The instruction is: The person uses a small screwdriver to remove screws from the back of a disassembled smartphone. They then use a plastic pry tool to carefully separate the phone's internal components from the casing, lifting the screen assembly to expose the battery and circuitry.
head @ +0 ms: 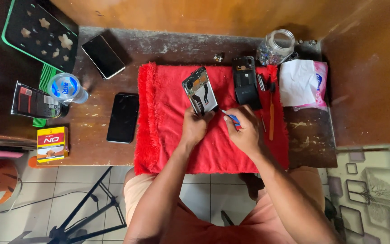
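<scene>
On the red towel (168, 135) — left hand (195, 126) fingers pinch the opened phone (199, 90); right hand (244, 129) fingers close around a small screwdriver (231, 116).

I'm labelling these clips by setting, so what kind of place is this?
Probably a small phone repair bench: an opened phone in the left hand, a small screwdriver in the right hand, and a jar of small parts.
</scene>
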